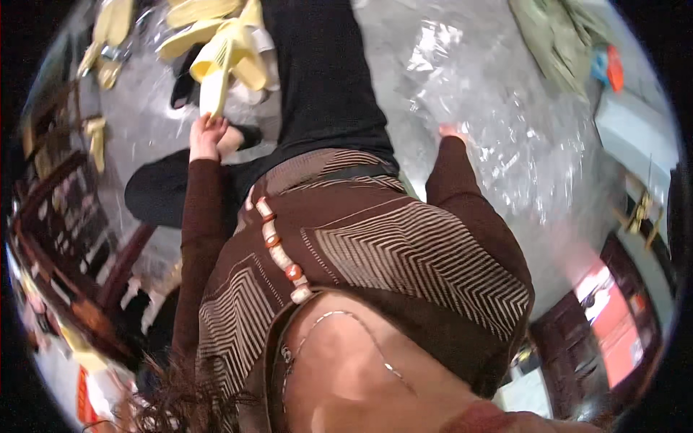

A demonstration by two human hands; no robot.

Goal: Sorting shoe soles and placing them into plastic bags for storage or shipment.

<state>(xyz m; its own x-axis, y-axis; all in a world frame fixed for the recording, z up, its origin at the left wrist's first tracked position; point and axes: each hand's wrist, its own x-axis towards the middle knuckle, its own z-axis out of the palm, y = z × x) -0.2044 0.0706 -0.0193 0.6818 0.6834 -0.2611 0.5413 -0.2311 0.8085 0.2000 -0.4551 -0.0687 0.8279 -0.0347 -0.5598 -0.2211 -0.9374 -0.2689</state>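
My left hand (206, 136) reaches forward, its fingers closed on the near end of a pale yellow slipper (215, 88). The slipper points away from me and overlaps other yellow slippers (189, 36) heaped at the far left. My right hand (452, 130) is out to the right, over or on a clear, shiny plastic sheet (498, 137). Mostly the brown sleeve hides it, and its fingers are too small and blurred to read.
Dark shoes (186, 76) lie beside the heap. More yellow slippers (112, 22) lie farther left. A dark wooden chair (54, 216) stands at the left. Olive-green cloth (559, 43) and a pale box (635, 133) are at the right. My black-trousered leg (325, 72) stretches between my hands.
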